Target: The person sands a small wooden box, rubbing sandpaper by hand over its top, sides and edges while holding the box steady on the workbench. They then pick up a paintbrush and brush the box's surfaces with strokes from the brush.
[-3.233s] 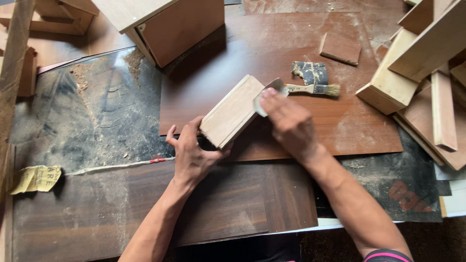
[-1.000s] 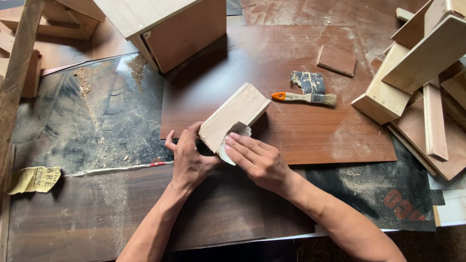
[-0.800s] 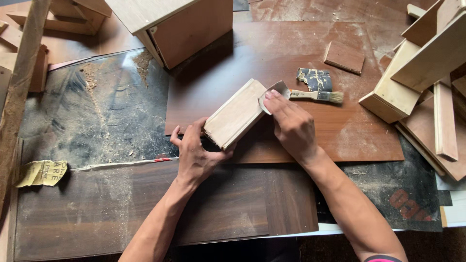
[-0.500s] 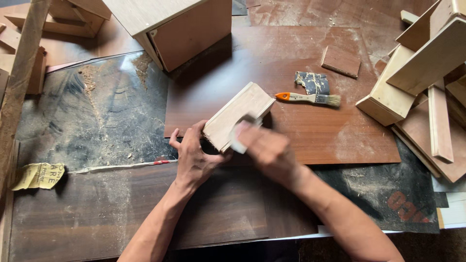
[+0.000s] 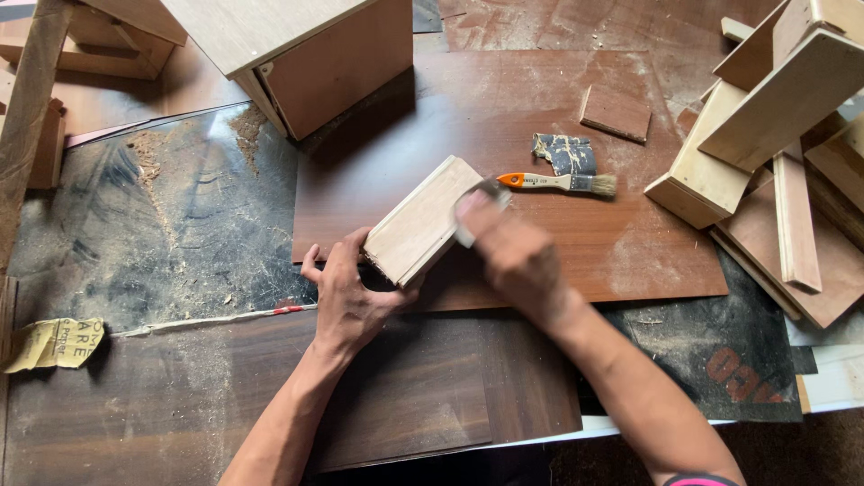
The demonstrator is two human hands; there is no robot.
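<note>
A pale wooden block (image 5: 421, 219) stands tilted on edge on the brown board (image 5: 558, 117) in the middle of the bench. My left hand (image 5: 346, 297) grips its near lower end and holds it steady. Blurred by motion, my right hand (image 5: 511, 256) presses a small folded piece of sandpaper (image 5: 475, 200) against the block's right side face, near its far end. Only an edge of the sandpaper shows under my fingers.
An orange-handled paintbrush (image 5: 558, 183) and a worn scrap of sandpaper (image 5: 565, 153) lie just right of the block. A wooden box (image 5: 306, 45) stands at the back. Stacked wood offcuts (image 5: 774, 135) fill the right side. A yellow sandpaper scrap (image 5: 54, 342) lies far left.
My right hand has slid the sandpaper back and forth along the block's side and is now toward the far end again. My left hand and the block stayed put.
</note>
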